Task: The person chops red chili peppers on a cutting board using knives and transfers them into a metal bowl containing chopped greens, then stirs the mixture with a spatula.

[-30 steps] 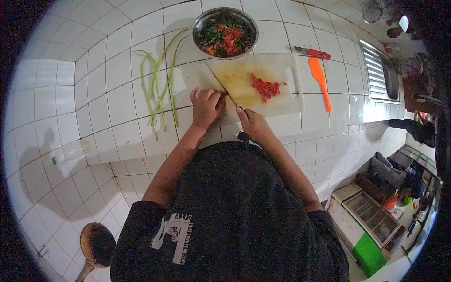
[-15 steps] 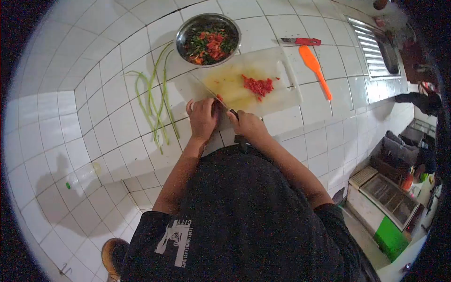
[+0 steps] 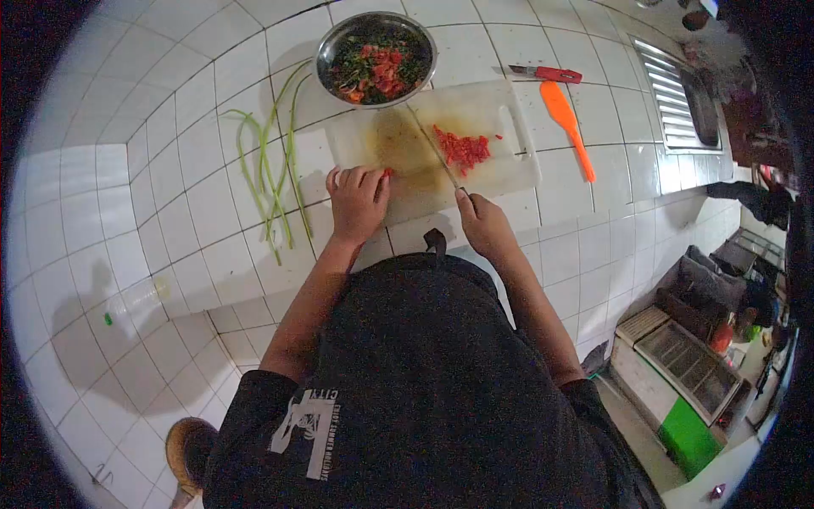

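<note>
My right hand is closed round the handle of a kitchen knife. The blade lies slanted over the cutting board, its tip pointing toward the bowl and its edge near a heap of finely chopped red vegetable. At the board's left side, my left hand has its fingers curled, with a small red vegetable piece showing at the thumb side. Most of what that hand covers is hidden. A wet, yellowish-brown stain spreads over the middle of the board.
Behind the board stands a metal bowl of chopped greens and red pieces. Long green stalks lie to the left. On the right are a red-handled box cutter and an orange spatula. A metal sink is farther right.
The knife has swung right, away from my left fingers, and now lies beside the chopped red heap. My left hand has shifted slightly left, and the camera view has moved a little.
</note>
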### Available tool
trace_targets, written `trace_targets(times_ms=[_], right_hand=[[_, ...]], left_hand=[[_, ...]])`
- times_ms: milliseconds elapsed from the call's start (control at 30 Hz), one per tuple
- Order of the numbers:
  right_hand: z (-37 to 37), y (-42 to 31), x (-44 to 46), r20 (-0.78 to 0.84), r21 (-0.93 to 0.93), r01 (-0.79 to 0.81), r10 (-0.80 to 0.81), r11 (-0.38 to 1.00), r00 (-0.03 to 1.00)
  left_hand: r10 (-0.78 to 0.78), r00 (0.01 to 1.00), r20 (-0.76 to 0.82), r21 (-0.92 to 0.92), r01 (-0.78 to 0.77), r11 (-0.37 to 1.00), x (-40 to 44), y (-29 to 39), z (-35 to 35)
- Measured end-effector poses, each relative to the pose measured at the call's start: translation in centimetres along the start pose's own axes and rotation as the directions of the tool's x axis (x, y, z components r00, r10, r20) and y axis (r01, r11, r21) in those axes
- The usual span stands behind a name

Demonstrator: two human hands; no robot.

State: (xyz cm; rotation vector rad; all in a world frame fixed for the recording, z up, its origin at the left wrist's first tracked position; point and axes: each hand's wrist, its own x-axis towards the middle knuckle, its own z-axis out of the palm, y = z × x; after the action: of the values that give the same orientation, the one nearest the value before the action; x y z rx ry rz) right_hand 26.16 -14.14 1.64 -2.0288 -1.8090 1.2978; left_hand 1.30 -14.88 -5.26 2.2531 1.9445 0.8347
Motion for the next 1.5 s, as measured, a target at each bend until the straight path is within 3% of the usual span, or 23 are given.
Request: trace_targets(times_ms=[67, 133, 200, 300, 667, 833, 1167, 1500], right_hand=[[0.6, -0.8, 0.3, 0.048, 0.005, 0.037, -0.037, 0.999, 0.998], [1.5, -1.6, 0.4, 0.091, 0.015, 0.073, -0.074, 0.997, 0.993], [2.6, -2.1, 0.4, 0.117, 0.033, 0.158, -0.161, 0.987, 0.98], [3.7, -2.5, 0.9, 0.197, 0.015, 0.137, -0.137, 0.991, 0.971], [3.5, -2.3, 0.9, 0.198, 0.039, 0.145, -0.15, 0.989, 0.969], [3.4, -2.7, 0.9, 0.207, 0.04, 0.131, -0.136, 0.991, 0.969], [3.1, -3.0, 0.7, 0.22, -0.002, 0.134, -0.13, 0.991, 0.967], [2.7, -2.5, 0.6, 0.194, 0.015, 0.149, -0.15, 0.989, 0.969]], left_hand=[[0.014, 0.999, -0.037, 0.006, -0.014, 1.0, -0.1, -0.1, 0.0], [0.019, 0.999, 0.05, 0.037, -0.021, 0.999, -0.4, -0.5, 0.1], [0.017, 0.999, 0.033, 0.035, -0.018, 0.999, -0.4, -0.6, 0.3], [0.008, 0.999, 0.04, 0.027, -0.009, 1.0, -0.4, -0.8, 0.3], [-0.013, 0.999, 0.039, 0.002, 0.013, 1.0, -0.5, -1.1, 0.8], [-0.088, 0.995, 0.043, -0.062, 0.091, 0.994, -0.2, -0.8, 0.4], [-0.089, 0.993, 0.083, -0.054, 0.094, 0.994, -0.2, -1.1, 0.5], [-0.085, 0.996, 0.027, -0.061, 0.087, 0.994, -0.4, -1.2, 1.1]])
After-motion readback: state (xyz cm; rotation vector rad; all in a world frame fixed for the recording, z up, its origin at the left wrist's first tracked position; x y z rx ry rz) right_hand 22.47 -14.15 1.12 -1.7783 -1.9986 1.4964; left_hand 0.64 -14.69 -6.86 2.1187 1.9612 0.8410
